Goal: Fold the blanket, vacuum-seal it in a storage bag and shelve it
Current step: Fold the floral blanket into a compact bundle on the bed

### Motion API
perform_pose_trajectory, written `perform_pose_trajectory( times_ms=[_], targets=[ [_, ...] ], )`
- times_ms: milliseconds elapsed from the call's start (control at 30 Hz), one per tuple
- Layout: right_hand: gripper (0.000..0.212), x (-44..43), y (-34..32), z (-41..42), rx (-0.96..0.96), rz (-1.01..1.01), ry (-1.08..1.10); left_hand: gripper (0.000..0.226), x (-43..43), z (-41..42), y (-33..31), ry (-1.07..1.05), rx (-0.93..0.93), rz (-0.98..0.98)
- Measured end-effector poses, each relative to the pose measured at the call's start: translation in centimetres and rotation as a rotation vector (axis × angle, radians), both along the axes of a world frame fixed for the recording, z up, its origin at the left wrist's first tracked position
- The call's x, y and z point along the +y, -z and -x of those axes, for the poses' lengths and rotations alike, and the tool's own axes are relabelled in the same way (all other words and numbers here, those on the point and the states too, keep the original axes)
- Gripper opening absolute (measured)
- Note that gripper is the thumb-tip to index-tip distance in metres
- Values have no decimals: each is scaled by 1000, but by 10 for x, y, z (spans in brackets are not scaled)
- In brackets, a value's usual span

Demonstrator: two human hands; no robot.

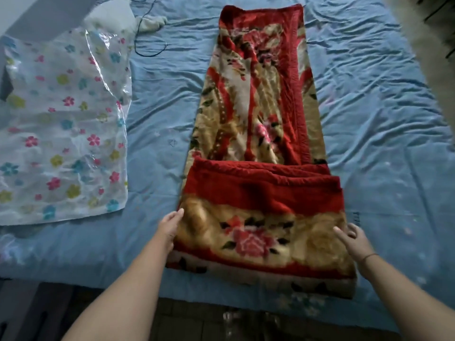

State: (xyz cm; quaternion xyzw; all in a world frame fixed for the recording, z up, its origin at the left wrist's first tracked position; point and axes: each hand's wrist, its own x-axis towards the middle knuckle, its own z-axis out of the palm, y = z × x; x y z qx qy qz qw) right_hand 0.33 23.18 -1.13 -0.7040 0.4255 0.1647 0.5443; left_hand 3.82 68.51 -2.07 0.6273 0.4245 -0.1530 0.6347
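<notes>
Left grip (170,226) and right grip (352,238), fingers straight, flank the folded blanket (261,198) between them, touching its sides. Judged soft, bulky, weighty: lift from under both edges.

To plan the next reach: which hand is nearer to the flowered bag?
Left. The left hand touches the blanket at its left edge, right of the bag; the right hand rests on its opposite edge.

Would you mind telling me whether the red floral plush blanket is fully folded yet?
Partly folded: the red floral plush blanket lies as a long strip, only its near end doubled over.
</notes>
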Motion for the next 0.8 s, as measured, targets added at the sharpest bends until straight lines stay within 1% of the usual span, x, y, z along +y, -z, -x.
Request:
perform_pose_trajectory(
  times_ms=[33,67,100,133,167,200,233,333,367,433,467,533,600,667,700,733,767,800],
  targets=[
    [70,-1,6,7,25,28,-7,85,18,8,37,22,39,-47],
    [72,-3,13,13,60,45,-8,98,33,15,70,38,67,-96],
    [70,-3,14,19,93,38,-12,89,37,19,78,61,87,-120],
    [65,-2,17,24,119,16,-20,65,31,23,68,99,102,-127],
    [57,-2,18,29,128,-21,-21,41,17,24,40,148,112,-152],
    [50,-1,20,30,134,-48,-25,28,9,23,30,188,113,-146],
    [45,1,20,29,128,-58,-26,24,8,22,29,209,116,-142],
    [34,7,18,11,52,-83,16,34,13,8,32,247,106,-128],
    [34,8,15,3,22,-101,28,34,14,2,31,263,96,-140],
    [36,9,13,-11,-47,-122,39,25,18,-10,30,320,18,-271],
    [34,11,10,-18,-92,-125,48,18,21,-13,30,306,-40,-344],
    [29,12,7,-26,-191,-135,117,8,24,-13,27,153,-164,-368],
    [18,11,10,-24,-252,-128,212,11,32,-1,32,-12,-207,-325],
    [13,9,19,-17,-233,-72,254,18,38,11,43,-60,-118,-220],
    [18,7,25,-13,-202,-40,253,22,39,14,46,-46,-54,-170],
    [29,6,29,-8,-167,-20,239,26,39,16,53,-20,-6,-138],
    [39,7,32,-4,-121,-10,219,30,39,16,55,26,32,-126],
    [43,7,34,0,-73,-1,185,32,38,15,58,74,56,-123]
  ],
)
